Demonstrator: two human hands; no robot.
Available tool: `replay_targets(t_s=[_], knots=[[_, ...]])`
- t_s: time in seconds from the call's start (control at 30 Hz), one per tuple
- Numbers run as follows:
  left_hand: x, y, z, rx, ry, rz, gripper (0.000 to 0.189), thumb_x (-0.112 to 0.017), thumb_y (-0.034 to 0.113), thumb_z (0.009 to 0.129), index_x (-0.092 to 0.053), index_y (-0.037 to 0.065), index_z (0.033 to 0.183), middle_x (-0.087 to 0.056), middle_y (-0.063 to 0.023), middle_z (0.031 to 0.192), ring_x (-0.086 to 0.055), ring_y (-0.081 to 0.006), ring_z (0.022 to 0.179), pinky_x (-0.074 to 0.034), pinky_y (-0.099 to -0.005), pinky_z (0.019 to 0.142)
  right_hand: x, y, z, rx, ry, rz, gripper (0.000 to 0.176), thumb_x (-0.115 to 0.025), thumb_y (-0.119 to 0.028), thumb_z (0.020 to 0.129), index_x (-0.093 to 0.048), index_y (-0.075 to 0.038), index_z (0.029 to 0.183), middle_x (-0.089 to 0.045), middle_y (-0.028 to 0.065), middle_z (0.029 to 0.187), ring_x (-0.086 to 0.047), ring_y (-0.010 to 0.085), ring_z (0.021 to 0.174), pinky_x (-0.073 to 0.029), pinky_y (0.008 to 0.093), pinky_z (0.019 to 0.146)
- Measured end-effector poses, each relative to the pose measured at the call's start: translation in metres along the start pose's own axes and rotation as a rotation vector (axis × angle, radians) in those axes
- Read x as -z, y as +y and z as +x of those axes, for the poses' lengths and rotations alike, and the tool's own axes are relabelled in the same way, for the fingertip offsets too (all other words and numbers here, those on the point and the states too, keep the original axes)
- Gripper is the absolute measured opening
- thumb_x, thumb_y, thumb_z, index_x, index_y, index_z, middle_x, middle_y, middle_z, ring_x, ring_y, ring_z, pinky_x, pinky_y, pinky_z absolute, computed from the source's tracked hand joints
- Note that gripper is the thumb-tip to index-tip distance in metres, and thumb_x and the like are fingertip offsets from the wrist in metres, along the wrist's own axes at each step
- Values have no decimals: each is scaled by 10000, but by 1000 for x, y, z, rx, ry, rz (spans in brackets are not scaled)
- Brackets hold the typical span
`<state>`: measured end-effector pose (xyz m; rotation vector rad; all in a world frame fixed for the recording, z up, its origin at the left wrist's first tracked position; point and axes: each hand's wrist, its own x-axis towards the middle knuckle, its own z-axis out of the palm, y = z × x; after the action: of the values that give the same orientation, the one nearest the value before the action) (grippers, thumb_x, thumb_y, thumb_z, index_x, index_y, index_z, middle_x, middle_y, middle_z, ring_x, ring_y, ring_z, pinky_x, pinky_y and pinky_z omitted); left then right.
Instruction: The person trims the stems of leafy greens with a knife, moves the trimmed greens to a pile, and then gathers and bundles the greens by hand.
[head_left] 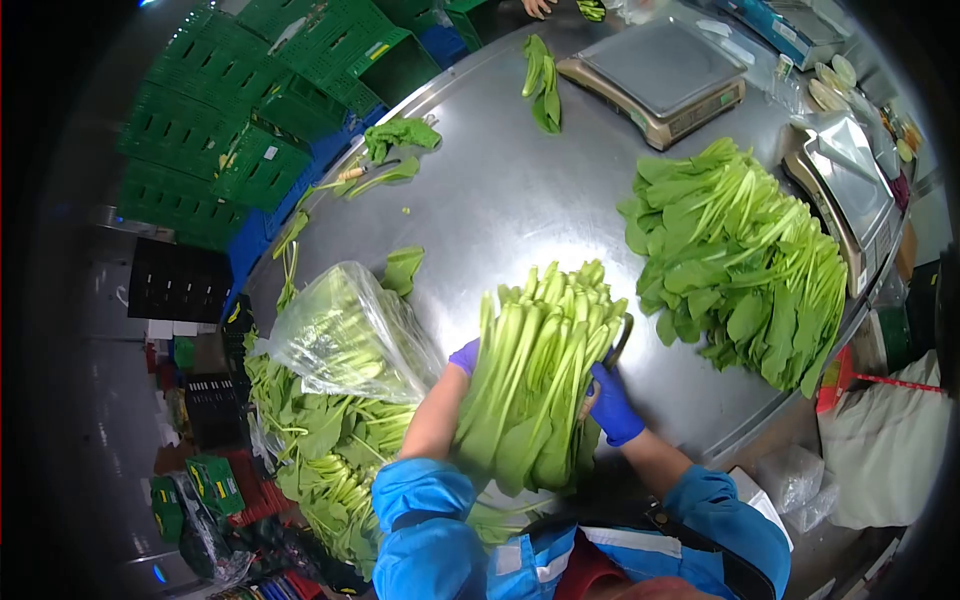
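A large bunch of choy sum (545, 370), pale cut stalks pointing away and leaves towards my body, is gripped between both hands. My left hand (465, 357), in a blue glove, presses its left side, with most fingers hidden behind the stalks. On the right side, my gloved right hand (613, 405) is closed against the bunch. A dark, curved, thin object (621, 338) sticks up beside that hand; I cannot make out what it is. Left of the bunch lies a clear plastic bag (350, 325) with greens inside, resting by a heap of loose choy sum (340, 470).
A big pile of choy sum (740, 260) covers the table's right side. Two weighing scales (660, 70) stand at the back and right. Loose leaves (400, 140) and a small knife (350, 174) lie near the left rim. Green crates (210, 130) are stacked beyond. Another person's hand (538, 8) shows at the top.
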<state>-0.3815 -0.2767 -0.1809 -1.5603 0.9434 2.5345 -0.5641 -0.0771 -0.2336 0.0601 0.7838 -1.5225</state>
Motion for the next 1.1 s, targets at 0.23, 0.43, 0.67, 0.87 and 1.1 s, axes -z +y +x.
replay_targets(t_s=[0.23, 0.43, 0.67, 0.87, 1.1], knots=[[46, 95, 23, -127, 120, 91, 431, -542, 306, 915, -529, 20, 1237, -620, -120, 1115, -622, -169, 898, -522, -305, 806, -80, -51, 122, 241, -271, -83, 569, -509, -201, 921, -266, -59, 1415, -446, 68, 1330, -434, 182, 1202, -336, 325, 1022], [32, 242, 74, -357, 119, 371, 438, -558, 305, 906, -528, 20, 1237, -623, -126, 1113, -629, -178, 890, -526, -312, 801, -116, -127, 208, 341, -118, -1, 539, -567, -197, 885, -361, -35, 1356, -483, 74, 1294, -461, 192, 1166, -355, 319, 994], [0, 291, 139, -828, 298, 683, 531, -588, 311, 879, -474, 5, 1297, -568, -168, 1230, -538, -209, 1121, -401, -310, 960, -98, -161, 275, 690, 106, 26, 460, -540, -7, 858, -411, -16, 1300, -553, 121, 1165, -558, 189, 1010, -461, 315, 856], [11, 268, 87, -1384, 751, 829, 411, -592, 196, 865, -541, 24, 1235, -566, -159, 1235, -543, -241, 1126, -403, -333, 964, -120, -175, 209, 658, 409, -460, 565, -493, 24, 826, -368, -22, 1375, -528, 133, 1247, -573, 197, 967, -474, 307, 812], [-17, 86, -43, -1470, 645, 814, 375, -594, 141, 849, -553, 78, 1216, -543, -140, 1253, -495, -302, 1178, -389, -388, 988, -172, -173, 116, 852, 195, -770, 451, -501, -19, 884, -438, -13, 1331, -518, 129, 1295, -501, 187, 1162, -382, 294, 955]])
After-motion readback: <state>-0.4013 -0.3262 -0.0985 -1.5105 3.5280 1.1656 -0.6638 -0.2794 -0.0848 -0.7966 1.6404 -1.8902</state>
